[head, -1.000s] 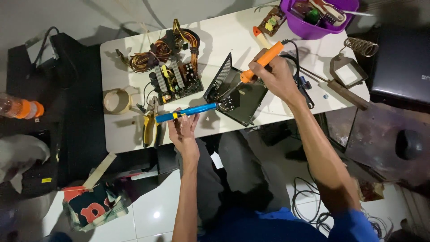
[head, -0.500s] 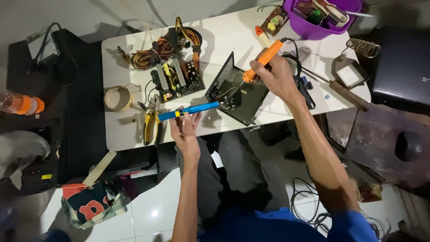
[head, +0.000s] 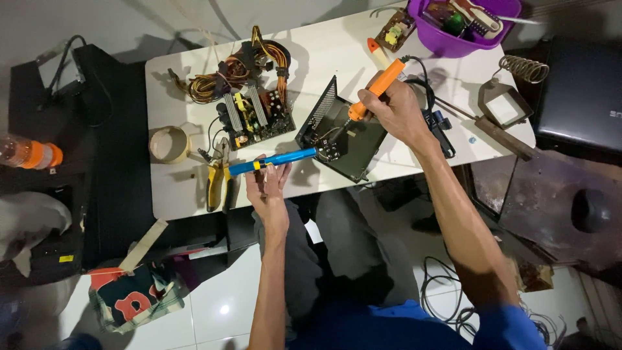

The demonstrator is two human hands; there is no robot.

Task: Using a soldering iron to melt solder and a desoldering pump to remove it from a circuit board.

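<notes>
My left hand [head: 269,186] holds a blue pen-shaped suction tool [head: 272,161] level over the table's front edge, its tip pointing right at a black metal case [head: 343,133]. My right hand [head: 396,111] grips the orange handle of a soldering iron [head: 377,85], whose tip touches down inside that open black case. The two tool tips meet close together over the case's inner parts. A green circuit board with coils and heat sinks [head: 254,115] lies left of the case, trailing a bundle of coloured wires [head: 223,78].
Yellow-handled pliers [head: 216,178] and a tape roll [head: 168,144] lie at the table's [head: 311,52] left. A purple bowl of parts [head: 460,29], a small circuit board [head: 394,29], a coiled iron stand [head: 521,68] sit at the back right. A bottle [head: 29,154] stands on black furniture left.
The blue tool's tip has moved slightly closer to the soldering iron's tip inside the case. Both hands otherwise keep the same grip and place.
</notes>
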